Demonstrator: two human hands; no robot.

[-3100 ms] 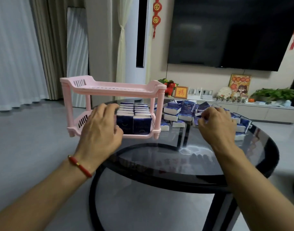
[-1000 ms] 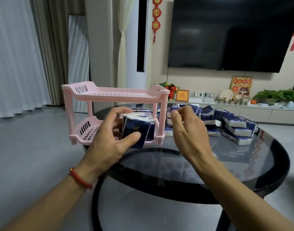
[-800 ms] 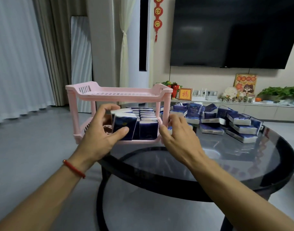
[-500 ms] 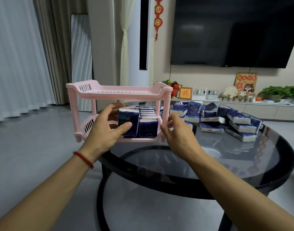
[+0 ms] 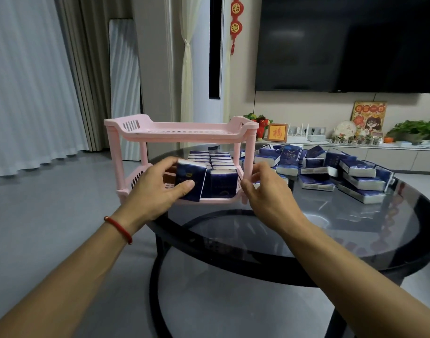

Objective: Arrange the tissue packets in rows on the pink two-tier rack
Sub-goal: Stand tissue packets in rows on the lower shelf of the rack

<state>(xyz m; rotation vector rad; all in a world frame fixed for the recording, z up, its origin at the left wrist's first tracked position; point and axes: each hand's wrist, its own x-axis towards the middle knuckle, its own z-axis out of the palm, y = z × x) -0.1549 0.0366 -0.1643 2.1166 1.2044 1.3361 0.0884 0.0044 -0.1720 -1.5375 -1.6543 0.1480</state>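
Observation:
The pink two-tier rack (image 5: 182,131) stands on the left part of the round glass table (image 5: 331,223). Its top tier is bare. On the lower tier stand two rows of dark blue tissue packets (image 5: 221,164). My left hand (image 5: 157,191) grips a blue packet (image 5: 190,180) upright at the front of the lower tier, left of the rows. My right hand (image 5: 262,189) hovers with loosely curled fingers by the rack's front right leg and holds nothing. A pile of loose packets (image 5: 331,167) lies to the right of the rack.
A dark television (image 5: 350,42) hangs on the back wall above a low white cabinet (image 5: 392,154) with plants and ornaments. Curtains (image 5: 33,81) hang at the left. Grey floor surrounds the table.
My left hand carried a packet to the front of the lower tier and holds it against the rows. My right hand came over from the loose pile to the rack's right side.

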